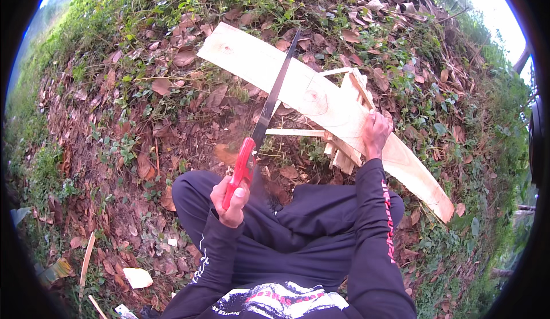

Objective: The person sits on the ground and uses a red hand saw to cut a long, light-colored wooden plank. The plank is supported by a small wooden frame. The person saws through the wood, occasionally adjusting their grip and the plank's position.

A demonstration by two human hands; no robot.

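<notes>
My left hand (231,197) is closed round the red handle of a hand saw (276,92). Its dark blade slants away from me and lies across the left part of a long, pale wooden plank (258,61), with the tip past the far edge. My right hand (376,132) bears on the plank right of its middle, fingers bent over the wood. A stack of short wood pieces (342,157) lies beneath the plank beside that hand, and the plank rests across it. A round knot shows between the blade and my right hand.
My bent legs (321,216) are close in front of the plank. A thin wood strip (295,132) sticks out left from the stack. Dry leaves and low green plants (132,107) cover the sloping ground. Wood offcuts (138,278) and a narrow stick (87,259) lie at the lower left.
</notes>
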